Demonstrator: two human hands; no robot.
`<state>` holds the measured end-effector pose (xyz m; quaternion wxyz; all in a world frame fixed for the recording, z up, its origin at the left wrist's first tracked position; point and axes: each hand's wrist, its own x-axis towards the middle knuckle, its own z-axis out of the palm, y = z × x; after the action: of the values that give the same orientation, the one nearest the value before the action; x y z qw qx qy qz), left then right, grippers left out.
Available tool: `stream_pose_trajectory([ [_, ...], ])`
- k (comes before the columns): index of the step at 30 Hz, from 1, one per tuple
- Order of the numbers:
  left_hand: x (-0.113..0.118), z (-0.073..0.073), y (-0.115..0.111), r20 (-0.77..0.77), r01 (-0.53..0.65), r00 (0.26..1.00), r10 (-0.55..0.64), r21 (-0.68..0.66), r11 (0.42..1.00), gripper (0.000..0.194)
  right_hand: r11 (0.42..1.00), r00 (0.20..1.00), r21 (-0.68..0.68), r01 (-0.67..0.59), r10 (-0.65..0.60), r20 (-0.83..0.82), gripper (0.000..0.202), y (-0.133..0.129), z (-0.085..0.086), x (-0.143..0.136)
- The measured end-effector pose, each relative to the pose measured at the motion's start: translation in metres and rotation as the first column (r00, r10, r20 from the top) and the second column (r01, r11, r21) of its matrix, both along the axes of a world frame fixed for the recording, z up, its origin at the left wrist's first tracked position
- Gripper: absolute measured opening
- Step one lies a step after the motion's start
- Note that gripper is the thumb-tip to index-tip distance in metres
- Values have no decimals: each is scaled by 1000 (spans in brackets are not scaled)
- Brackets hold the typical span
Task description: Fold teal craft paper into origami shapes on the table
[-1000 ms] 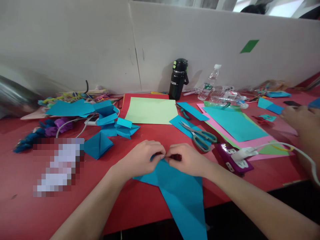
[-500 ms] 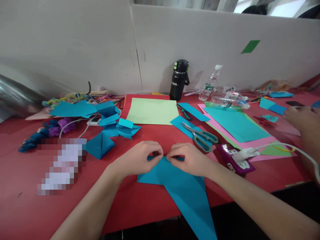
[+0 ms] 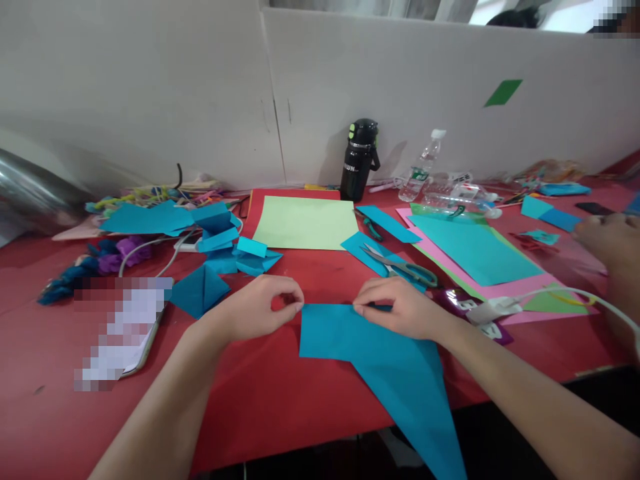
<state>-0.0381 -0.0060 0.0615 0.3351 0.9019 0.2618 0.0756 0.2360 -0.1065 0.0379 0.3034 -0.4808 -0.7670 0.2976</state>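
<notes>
A blue sheet of paper (image 3: 327,333) with a straight top edge lies at the table's near side, its long pointed part hanging past the front edge. My left hand (image 3: 263,308) pinches its upper left corner between thumb and forefinger. Further right along the same edge, my right hand (image 3: 400,308) grips the paper with thumb and fingertips. Scissors (image 3: 407,268) rest partly on a blue paper strip (image 3: 357,247) just beyond my right hand. Folded blue paper (image 3: 203,291) sits beyond my left wrist.
A pale green sheet (image 3: 305,223) lies ahead, with a black bottle (image 3: 356,160) behind it. On the right are coloured sheets (image 3: 475,250), a purple power strip (image 3: 500,333) with a white plug, and another person's hand (image 3: 605,243). A phone (image 3: 130,327) lies left.
The blue sheet has shifted to the right, along with my right hand. My left hand has moved left along the top edge to the corner, so the hands are further apart.
</notes>
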Motion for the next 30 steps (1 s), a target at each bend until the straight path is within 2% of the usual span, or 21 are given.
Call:
stream_pose_trajectory([
  [5,-10,-5,10,-6,-74,997,74,72,995,12,996,999,-75,43,-45,-20,15,-2,4,9],
  [7,-8,-6,8,61,-127,991,122,69,990,11,994,998,-90,57,-59,-20,14,-2,4,10],
  [9,-2,-7,3,152,-166,975,161,23,986,19,995,999,-84,49,-51,-16,15,-1,3,7],
  [11,7,-8,-5,198,-154,967,161,-46,987,32,997,999,-65,31,-32,-15,16,0,1,2],
  [12,13,-9,-8,202,-138,968,150,-71,988,33,998,1000,-53,22,-23,-17,16,1,0,-1],
  [14,22,-13,-14,197,-100,973,119,-99,990,22,999,1000,-38,11,-12,-18,15,1,-2,-7],
  [16,29,-17,-17,176,-57,981,78,-120,991,21,999,1000,-39,11,-12,-11,14,1,-3,-12],
  [24,39,-26,-23,240,-16,971,12,13,1000,17,993,996,-77,86,-88,-28,9,-1,-5,-32],
  [30,37,-19,-24,206,-57,977,63,-37,998,15,990,988,-119,76,-92,-127,10,1,-4,-32],
])
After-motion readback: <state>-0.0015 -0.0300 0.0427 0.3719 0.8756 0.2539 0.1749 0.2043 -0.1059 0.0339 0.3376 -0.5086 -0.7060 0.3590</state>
